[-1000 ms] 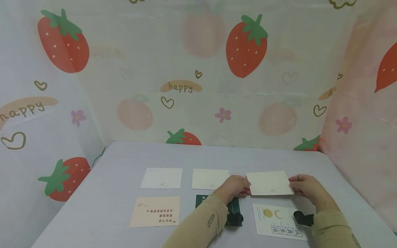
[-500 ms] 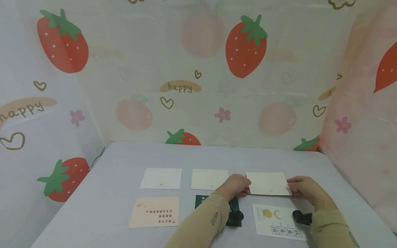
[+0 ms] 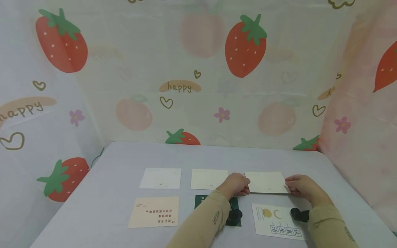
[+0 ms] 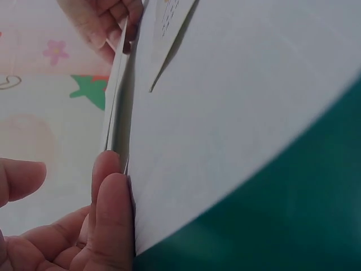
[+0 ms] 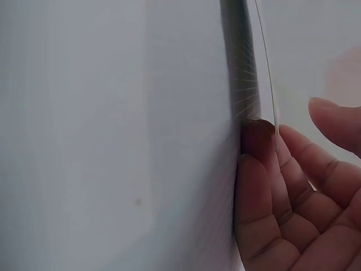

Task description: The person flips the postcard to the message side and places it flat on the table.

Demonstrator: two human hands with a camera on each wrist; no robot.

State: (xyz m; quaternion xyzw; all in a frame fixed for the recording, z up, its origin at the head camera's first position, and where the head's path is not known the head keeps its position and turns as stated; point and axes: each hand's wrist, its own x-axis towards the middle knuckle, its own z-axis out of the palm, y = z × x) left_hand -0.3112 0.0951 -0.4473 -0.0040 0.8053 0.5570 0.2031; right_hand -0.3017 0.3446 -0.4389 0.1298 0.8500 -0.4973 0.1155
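My left hand and right hand stand at the two short ends of a cream card in the back row, at the right. In the left wrist view the card is seen edge-on, with more than one thin layer showing. Left fingers touch its near end, and the thumb is held apart from it. The right wrist view shows fingertips at and under the card's edge, the thumb likewise away from it. A dark shadow lies along the card's underside.
Two pale cards, one left and one centre, lie in the back row. In front are a peach card, a dark green card partly behind the left arm, and a white sun-and-moon card under the right wrist.
My right hand has shifted slightly left along with the right end of the card, which lies more level and straighter now. The left hand has barely moved.
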